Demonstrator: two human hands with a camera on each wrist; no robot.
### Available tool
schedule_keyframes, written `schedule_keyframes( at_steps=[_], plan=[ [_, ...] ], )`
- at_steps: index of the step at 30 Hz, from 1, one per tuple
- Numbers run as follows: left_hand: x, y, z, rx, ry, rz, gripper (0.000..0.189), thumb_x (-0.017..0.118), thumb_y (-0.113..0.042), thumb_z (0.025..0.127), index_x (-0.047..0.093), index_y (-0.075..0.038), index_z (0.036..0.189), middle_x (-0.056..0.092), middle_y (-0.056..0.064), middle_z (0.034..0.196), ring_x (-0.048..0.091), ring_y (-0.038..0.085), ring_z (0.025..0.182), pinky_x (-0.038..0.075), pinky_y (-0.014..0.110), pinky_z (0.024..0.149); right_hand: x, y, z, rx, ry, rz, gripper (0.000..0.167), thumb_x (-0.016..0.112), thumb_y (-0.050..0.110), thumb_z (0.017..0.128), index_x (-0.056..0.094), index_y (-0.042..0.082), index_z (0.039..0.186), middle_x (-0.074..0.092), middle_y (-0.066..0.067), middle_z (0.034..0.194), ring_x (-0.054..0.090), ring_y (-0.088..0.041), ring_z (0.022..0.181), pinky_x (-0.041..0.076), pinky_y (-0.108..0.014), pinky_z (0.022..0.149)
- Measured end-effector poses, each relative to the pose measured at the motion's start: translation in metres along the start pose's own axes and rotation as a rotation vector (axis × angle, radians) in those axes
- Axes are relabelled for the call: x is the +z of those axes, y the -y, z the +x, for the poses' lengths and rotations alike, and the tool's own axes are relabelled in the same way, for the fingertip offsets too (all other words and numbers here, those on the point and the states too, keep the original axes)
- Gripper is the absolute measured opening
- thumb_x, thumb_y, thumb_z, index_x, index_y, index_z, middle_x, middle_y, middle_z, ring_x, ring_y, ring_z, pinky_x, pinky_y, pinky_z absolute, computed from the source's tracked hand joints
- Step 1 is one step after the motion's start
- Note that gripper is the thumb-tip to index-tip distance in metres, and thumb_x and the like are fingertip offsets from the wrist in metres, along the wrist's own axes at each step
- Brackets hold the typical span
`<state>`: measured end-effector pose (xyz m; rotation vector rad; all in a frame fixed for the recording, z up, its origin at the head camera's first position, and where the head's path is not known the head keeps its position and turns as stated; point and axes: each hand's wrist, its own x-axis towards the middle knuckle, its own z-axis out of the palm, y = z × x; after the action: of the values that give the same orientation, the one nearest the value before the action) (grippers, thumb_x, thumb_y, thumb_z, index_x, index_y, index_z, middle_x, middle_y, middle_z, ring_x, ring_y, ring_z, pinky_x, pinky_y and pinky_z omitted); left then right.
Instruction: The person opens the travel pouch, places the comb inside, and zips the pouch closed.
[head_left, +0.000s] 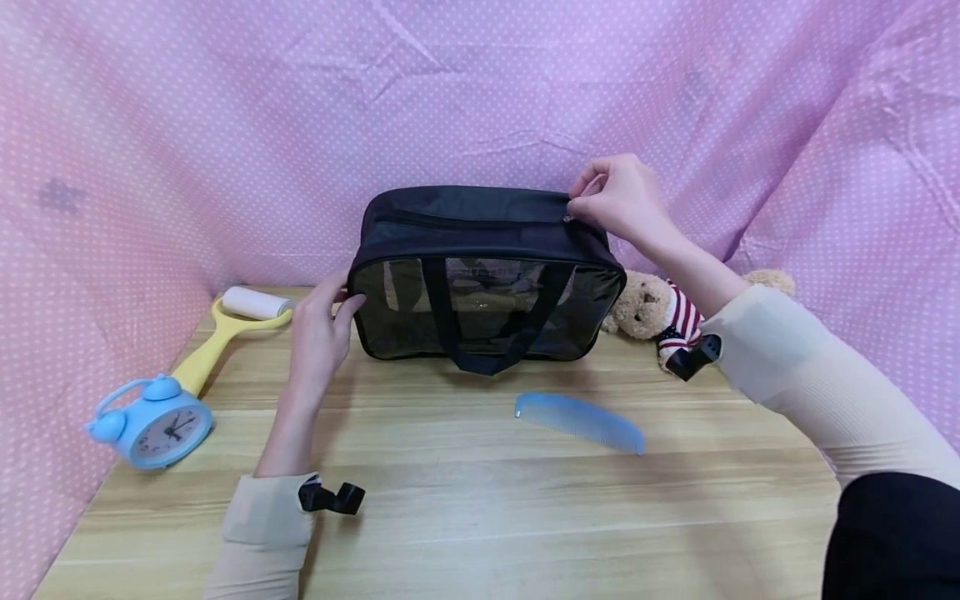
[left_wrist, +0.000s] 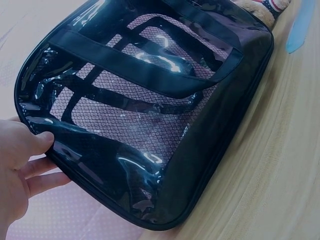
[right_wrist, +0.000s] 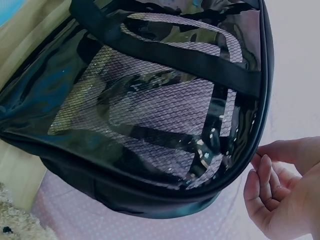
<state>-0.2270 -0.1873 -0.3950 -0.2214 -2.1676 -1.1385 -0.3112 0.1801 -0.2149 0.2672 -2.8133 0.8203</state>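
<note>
A black toiletry bag (head_left: 397, 321) with a see-through front and a black strap handle stands upright at the back of the table. My left hand (head_left: 321, 327) holds its left side edge, thumb on the front and fingers behind, as the left wrist view also shows. At the top right end, my right hand (head_left: 624, 200) pinches the zipper pull (head_left: 567, 218); the fingertips mostly cover it. The zipper (head_left: 465, 223) runs along the bag's top. In the right wrist view the right hand (right_wrist: 287, 187) has its fingers curled at the bag's upper edge.
A blue comb (head_left: 579, 421) lies in front of the bag. To the left are a yellow-handled lint roller (head_left: 206, 350) and a light blue alarm clock (head_left: 161, 421). Behind my right forearm lies a teddy bear (head_left: 647, 304) in striped clothing. Pink dotted cloth (head_left: 480, 92) hangs behind the table.
</note>
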Motion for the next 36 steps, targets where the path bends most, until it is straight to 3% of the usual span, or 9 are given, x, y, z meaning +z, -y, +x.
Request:
schedule_keyframes(
  at_steps=[7, 15, 25, 36],
  plan=[
    [0.0, 0.0, -0.001, -0.011, 0.002, -0.011, 0.029, 0.067, 0.001, 0.096, 0.071, -0.004, 0.125, 0.073, 0.02, 0.124, 0.072, 0.043, 0.103, 0.056, 0.047, 0.087, 0.003, 0.016, 0.005, -0.013, 0.011, -0.019, 0.013, 0.073, 0.021, 0.082, 0.076, 0.016, 0.094, 0.071, 0.012, 0.074, 0.062, -0.008, 0.075, 0.045, -0.025, 0.078],
    [0.0, 0.0, -0.001, -0.021, 0.008, -0.005, 0.029, 0.067, -0.001, 0.097, 0.07, -0.005, 0.126, 0.072, 0.02, 0.126, 0.072, 0.043, 0.104, 0.055, 0.048, 0.085, 0.006, 0.032, 0.008, -0.035, 0.02, -0.046, 0.012, 0.07, 0.02, 0.081, 0.075, 0.019, 0.092, 0.074, 0.005, 0.083, 0.063, -0.012, 0.084, 0.047, -0.026, 0.082],
    [0.003, -0.002, 0.001, -0.016, 0.015, -0.022, 0.028, 0.066, -0.001, 0.097, 0.07, -0.003, 0.125, 0.072, 0.02, 0.125, 0.072, 0.043, 0.106, 0.056, 0.049, 0.096, 0.011, 0.054, 0.013, -0.081, 0.025, -0.065, 0.013, 0.068, 0.016, 0.081, 0.075, 0.018, 0.092, 0.075, -0.001, 0.089, 0.063, -0.016, 0.091, 0.048, -0.034, 0.094],
    [0.003, -0.002, 0.0, -0.014, 0.013, -0.019, 0.029, 0.065, -0.001, 0.098, 0.069, -0.002, 0.127, 0.071, 0.02, 0.126, 0.071, 0.042, 0.108, 0.056, 0.049, 0.099, 0.02, 0.077, 0.017, -0.134, 0.038, -0.079, 0.014, 0.068, 0.013, 0.082, 0.074, 0.014, 0.094, 0.076, -0.005, 0.089, 0.065, -0.014, 0.09, 0.048, -0.032, 0.102]
  ],
)
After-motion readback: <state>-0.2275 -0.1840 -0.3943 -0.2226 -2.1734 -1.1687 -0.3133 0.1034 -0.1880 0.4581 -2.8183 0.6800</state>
